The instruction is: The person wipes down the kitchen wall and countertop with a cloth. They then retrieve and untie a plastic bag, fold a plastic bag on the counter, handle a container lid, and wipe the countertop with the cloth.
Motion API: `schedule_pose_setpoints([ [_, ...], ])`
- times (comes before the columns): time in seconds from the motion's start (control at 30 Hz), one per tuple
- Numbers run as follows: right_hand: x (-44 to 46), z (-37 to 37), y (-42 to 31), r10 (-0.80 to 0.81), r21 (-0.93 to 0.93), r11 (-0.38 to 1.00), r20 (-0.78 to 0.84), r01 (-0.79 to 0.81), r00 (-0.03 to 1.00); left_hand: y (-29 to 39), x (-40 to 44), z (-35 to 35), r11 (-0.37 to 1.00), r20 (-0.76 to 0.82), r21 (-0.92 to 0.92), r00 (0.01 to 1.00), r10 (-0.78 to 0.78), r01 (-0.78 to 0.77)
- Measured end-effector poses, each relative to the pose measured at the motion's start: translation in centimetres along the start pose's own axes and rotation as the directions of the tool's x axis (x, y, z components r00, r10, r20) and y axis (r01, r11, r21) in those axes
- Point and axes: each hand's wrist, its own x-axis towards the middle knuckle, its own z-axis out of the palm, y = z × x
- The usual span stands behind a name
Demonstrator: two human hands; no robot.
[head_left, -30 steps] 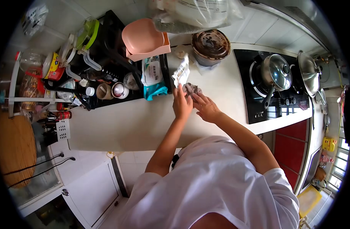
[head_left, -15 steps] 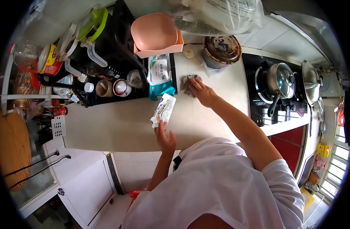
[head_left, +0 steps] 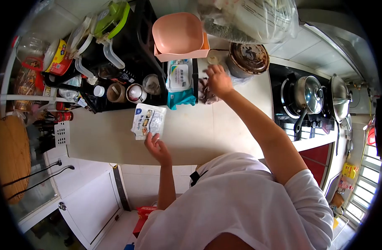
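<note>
The left hand (head_left: 158,150) touches the near edge of the white packet (head_left: 148,118), grip unclear; the right hand (head_left: 219,82), released and loosely curled, is by the crumpled cloth (head_left: 207,94) on the surface (head_left: 191,137).

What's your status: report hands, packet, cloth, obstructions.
Left hand at white packet's lower edge, grip unclear. Right hand by crumpled cloth, contact unclear. Lidded pot close to right hand; packet's near side unobstructed.
</note>
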Motion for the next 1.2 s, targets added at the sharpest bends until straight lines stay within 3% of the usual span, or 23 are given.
schedule_pose_setpoints([
  [0.03, 0.9, 0.2, 0.4, -0.001, 0.000, 1.000, -0.002, 0.001, 1.000, -0.6, 0.5, -0.2, 1.000, -0.042, -0.027, 0.999, 0.002, -0.003],
  [0.1, 2.7, 0.1, 0.8, 0.011, -0.130, 0.991, -0.164, -0.032, 0.986, -1.5, 1.3, -0.2, 0.998, -0.059, -0.012, 0.997, 0.058, -0.059],
  [0.13, 3.5, -0.5, 0.7, 0.120, -0.107, 0.986, -0.056, -0.126, 0.991, -1.6, 1.6, -0.2, 1.000, -0.069, -0.018, 0.998, 0.012, -0.013],
  [0.17, 3.9, -0.5, 0.9, 0.118, -0.109, 0.986, -0.059, -0.124, 0.991, -1.8, 1.8, -0.2, 0.999, -0.081, -0.024, 0.996, -0.035, 0.033],
  [0.23, 4.9, -0.2, 1.4, 0.280, -0.055, 0.958, -0.046, -0.282, 0.959, -2.8, 2.1, -0.3, 0.999, -0.082, -0.031, 0.996, -0.046, 0.044],
  [0.37, 6.4, 0.2, 2.5, 0.334, -0.117, 0.938, 0.067, -0.325, 0.940, -3.9, 2.4, -0.9, 0.991, -0.047, -0.041, 0.991, -0.129, 0.127],
  [0.57, 6.8, 2.4, 4.5, 0.280, -0.114, 0.957, 0.112, -0.268, 0.953, -4.3, 2.2, -0.8, 0.970, -0.106, -0.085, 0.966, -0.236, 0.228],
  [0.63, 6.6, 2.3, 4.7, 0.207, -0.032, 0.978, 0.142, -0.205, 0.968, -4.8, 2.0, -1.0, 0.972, -0.104, -0.091, 0.969, -0.224, 0.215],
  [0.77, 4.9, 1.5, 3.7, 0.235, -0.062, 0.972, 0.188, -0.228, 0.953, -5.9, 1.7, -1.2, 0.966, -0.089, -0.111, 0.966, -0.244, 0.234],
  [0.87, 2.2, 0.6, 2.7, 0.067, -0.082, 0.995, 0.056, -0.062, 0.996, -4.2, 2.0, -0.7, 0.974, -0.112, -0.073, 0.968, -0.223, 0.216],
  [1.0, -3.1, -2.1, 1.7, 0.036, 0.004, 0.999, 0.038, -0.036, 0.999, -3.8, 2.2, -0.9, 0.989, -0.073, 0.031, 0.987, -0.141, 0.144],
  [1.1, -7.7, -4.6, 1.7, 0.083, 0.083, 0.993, 0.042, -0.087, 0.996, -3.8, 2.2, -0.7, 0.986, -0.086, 0.112, 0.990, -0.114, 0.123],
  [1.2, -11.5, -5.2, 4.3, 0.184, 0.021, 0.983, 0.026, -0.184, 0.983, -4.7, 2.2, -0.6, 0.991, -0.096, -0.005, 0.987, -0.130, 0.130],
])
